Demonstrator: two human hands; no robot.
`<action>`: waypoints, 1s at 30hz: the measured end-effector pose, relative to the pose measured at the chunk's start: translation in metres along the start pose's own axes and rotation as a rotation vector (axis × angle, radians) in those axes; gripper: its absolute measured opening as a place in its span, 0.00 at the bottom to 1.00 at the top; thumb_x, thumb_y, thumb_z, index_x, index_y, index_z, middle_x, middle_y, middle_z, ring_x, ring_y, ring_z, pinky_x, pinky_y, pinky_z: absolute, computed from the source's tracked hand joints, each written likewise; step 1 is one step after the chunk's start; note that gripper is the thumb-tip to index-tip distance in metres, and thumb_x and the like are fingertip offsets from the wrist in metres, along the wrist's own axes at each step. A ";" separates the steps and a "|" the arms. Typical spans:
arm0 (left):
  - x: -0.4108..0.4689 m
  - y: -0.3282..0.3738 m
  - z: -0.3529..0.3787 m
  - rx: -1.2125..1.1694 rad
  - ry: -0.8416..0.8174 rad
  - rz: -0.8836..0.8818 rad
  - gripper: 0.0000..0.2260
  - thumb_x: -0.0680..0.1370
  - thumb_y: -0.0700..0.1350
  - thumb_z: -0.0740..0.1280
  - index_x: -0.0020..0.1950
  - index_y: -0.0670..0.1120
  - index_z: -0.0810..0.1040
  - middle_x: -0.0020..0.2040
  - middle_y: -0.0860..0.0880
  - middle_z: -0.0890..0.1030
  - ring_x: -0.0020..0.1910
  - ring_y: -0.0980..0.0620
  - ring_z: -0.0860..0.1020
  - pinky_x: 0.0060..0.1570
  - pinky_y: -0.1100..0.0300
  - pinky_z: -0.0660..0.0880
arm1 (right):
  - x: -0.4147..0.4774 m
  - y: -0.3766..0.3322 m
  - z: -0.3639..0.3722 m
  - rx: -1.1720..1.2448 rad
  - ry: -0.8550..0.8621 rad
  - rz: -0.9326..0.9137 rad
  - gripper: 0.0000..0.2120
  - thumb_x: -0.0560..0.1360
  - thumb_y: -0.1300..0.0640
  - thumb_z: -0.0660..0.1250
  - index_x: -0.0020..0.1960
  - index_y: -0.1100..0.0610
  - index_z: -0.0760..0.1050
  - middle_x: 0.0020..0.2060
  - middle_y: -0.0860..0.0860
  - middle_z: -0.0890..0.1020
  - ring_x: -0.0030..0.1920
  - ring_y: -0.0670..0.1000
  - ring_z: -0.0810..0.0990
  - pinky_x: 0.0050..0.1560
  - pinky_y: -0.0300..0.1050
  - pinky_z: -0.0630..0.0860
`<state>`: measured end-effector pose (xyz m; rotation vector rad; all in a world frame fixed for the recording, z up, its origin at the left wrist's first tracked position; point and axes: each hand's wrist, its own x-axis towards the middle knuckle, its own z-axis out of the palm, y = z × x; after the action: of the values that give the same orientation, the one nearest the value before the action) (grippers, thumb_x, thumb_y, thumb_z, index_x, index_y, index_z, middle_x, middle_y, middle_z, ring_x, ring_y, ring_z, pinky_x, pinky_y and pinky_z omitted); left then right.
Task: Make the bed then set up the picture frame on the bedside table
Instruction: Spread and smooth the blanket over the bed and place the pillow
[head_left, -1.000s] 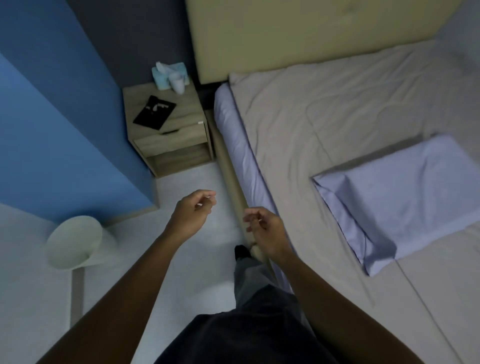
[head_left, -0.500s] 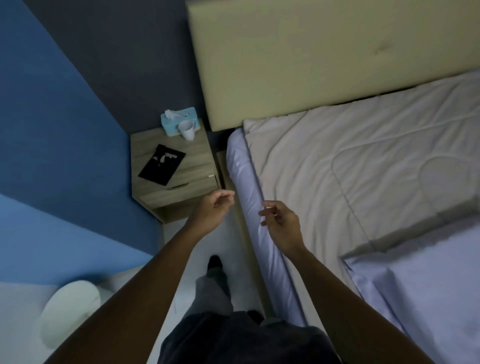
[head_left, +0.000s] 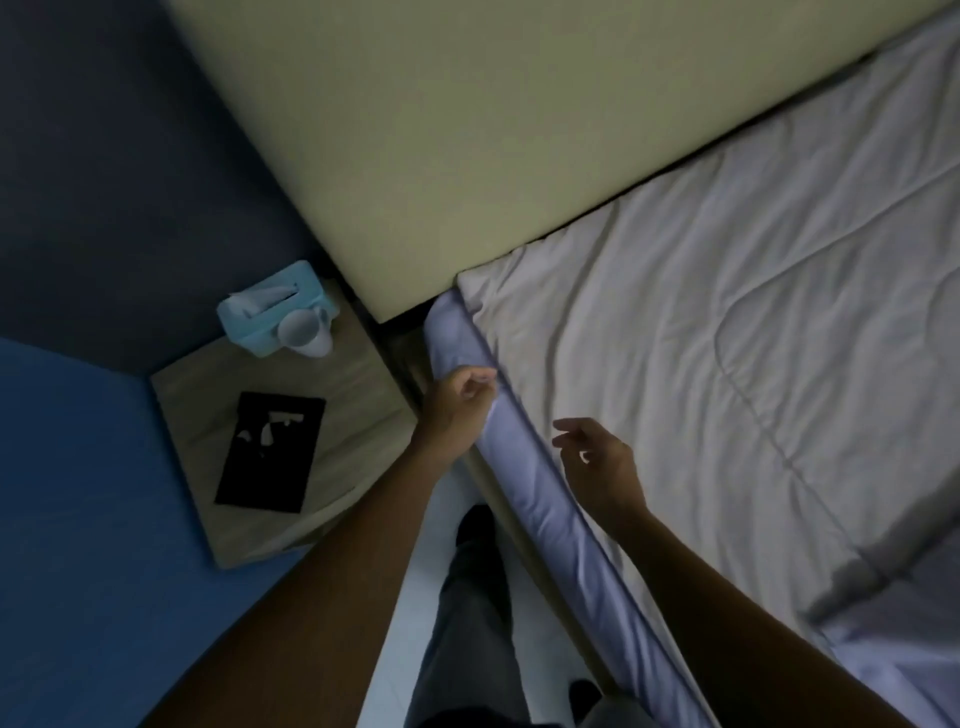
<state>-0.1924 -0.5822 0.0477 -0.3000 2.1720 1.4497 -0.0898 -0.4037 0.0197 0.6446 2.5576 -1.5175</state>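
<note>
The black picture frame (head_left: 270, 457) lies flat on the wooden bedside table (head_left: 358, 400) at the left. A pale quilted duvet (head_left: 727, 338) covers the bed, and the lavender sheet (head_left: 524, 488) shows along the mattress side. My left hand (head_left: 457, 405) hovers at the duvet's near edge close to the headboard, its fingers loosely curled with nothing visibly in them. Just right of it, my right hand (head_left: 597, 462) floats above the duvet edge with relaxed, spread fingers. A corner of a lavender pillow (head_left: 914, 654) lies at the lower right.
A light blue tissue box (head_left: 270, 306) and a white cup (head_left: 306, 335) stand at the back of the bedside table. The beige padded headboard (head_left: 467, 130) rises behind the bed. Blue and dark walls close in on the left. My legs stand in the narrow floor gap.
I have stepped toward the head of the bed, so the bedside table and headboard are nearer. Both hands moved forward and right, from over the floor to the duvet's edge.
</note>
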 end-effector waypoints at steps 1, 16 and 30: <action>0.024 0.001 -0.003 0.002 -0.009 -0.014 0.07 0.77 0.45 0.66 0.48 0.57 0.81 0.50 0.49 0.84 0.54 0.45 0.82 0.58 0.49 0.78 | 0.016 0.000 0.011 -0.024 0.011 0.004 0.12 0.77 0.65 0.65 0.57 0.56 0.81 0.43 0.51 0.86 0.44 0.50 0.85 0.47 0.36 0.79; 0.294 -0.050 0.053 -0.002 0.213 -0.089 0.34 0.78 0.45 0.69 0.78 0.41 0.55 0.73 0.42 0.67 0.67 0.46 0.74 0.61 0.65 0.71 | 0.187 0.092 0.121 -0.412 0.005 0.020 0.27 0.73 0.53 0.74 0.70 0.58 0.72 0.58 0.57 0.76 0.57 0.58 0.77 0.54 0.51 0.76; 0.334 -0.094 0.010 0.120 0.431 -0.343 0.23 0.84 0.51 0.54 0.75 0.38 0.66 0.73 0.37 0.69 0.70 0.38 0.70 0.69 0.48 0.68 | 0.202 0.109 0.141 -0.313 -0.184 -0.263 0.13 0.63 0.67 0.73 0.47 0.62 0.83 0.38 0.57 0.85 0.37 0.58 0.83 0.38 0.39 0.69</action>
<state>-0.4301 -0.5798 -0.2045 -0.9651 2.3703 1.1323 -0.2465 -0.4175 -0.1991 0.1304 2.7283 -1.1312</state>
